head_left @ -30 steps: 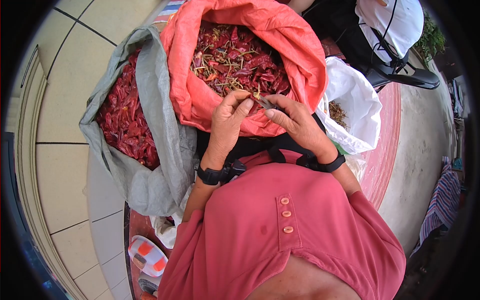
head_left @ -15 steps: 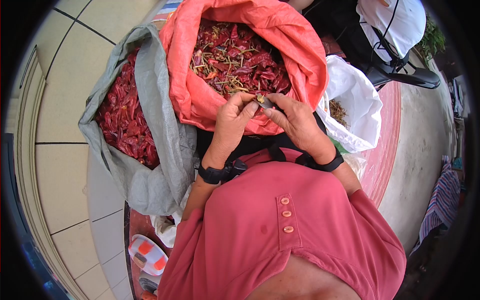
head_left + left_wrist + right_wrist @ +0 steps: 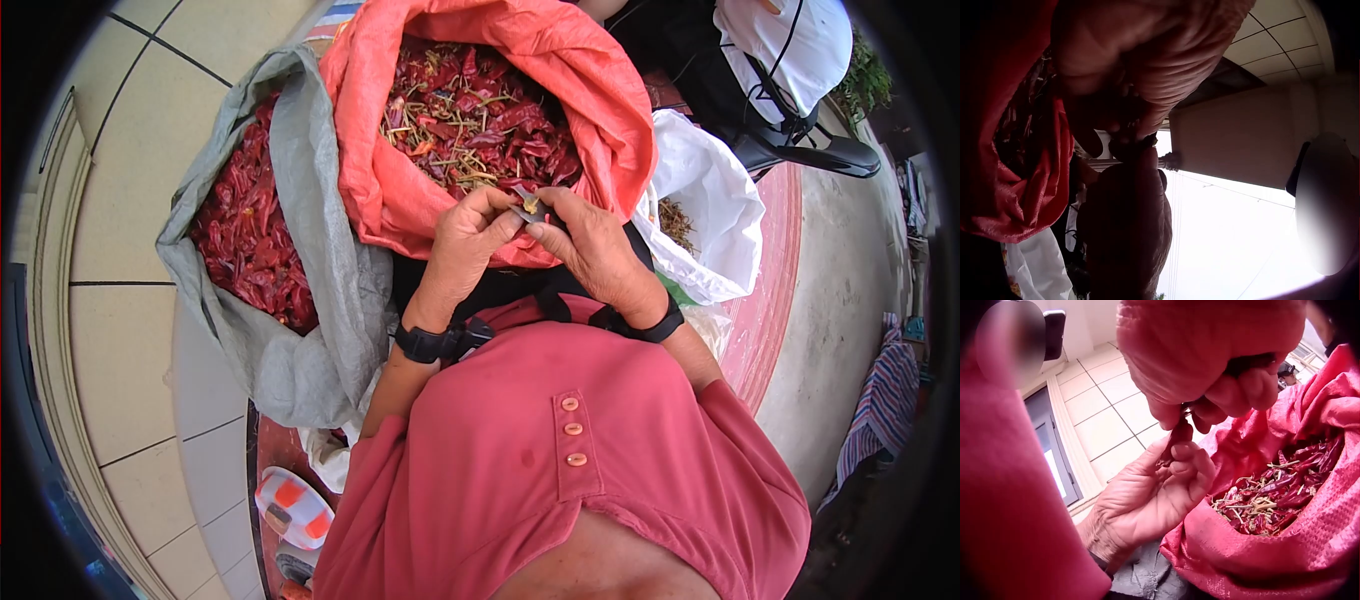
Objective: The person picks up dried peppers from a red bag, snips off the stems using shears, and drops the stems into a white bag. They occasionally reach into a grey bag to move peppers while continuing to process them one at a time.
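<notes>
Over the rim of an orange sack [image 3: 385,195] full of dried red chilies with stems [image 3: 470,110], my two hands meet. My left hand [image 3: 492,216] pinches a dried chili [image 3: 1179,439] between thumb and fingers. My right hand [image 3: 545,218] is curled round a small dark tool [image 3: 1252,362] that looks like scissors, held against the chili's stem end [image 3: 528,205]. In the left wrist view both hands are dark and close, and the tool is hidden.
A grey sack [image 3: 320,260] of stemless red chilies [image 3: 245,230] leans on the left of the orange one. A white bag [image 3: 710,200] holding stems [image 3: 678,228] stands at the right. A black seat [image 3: 800,150], a shoe [image 3: 292,510] and tiled floor [image 3: 120,200] surround them.
My hands have drawn a little closer together over the sack's rim, and the left fingers have closed in on the chili. The sacks have not moved.
</notes>
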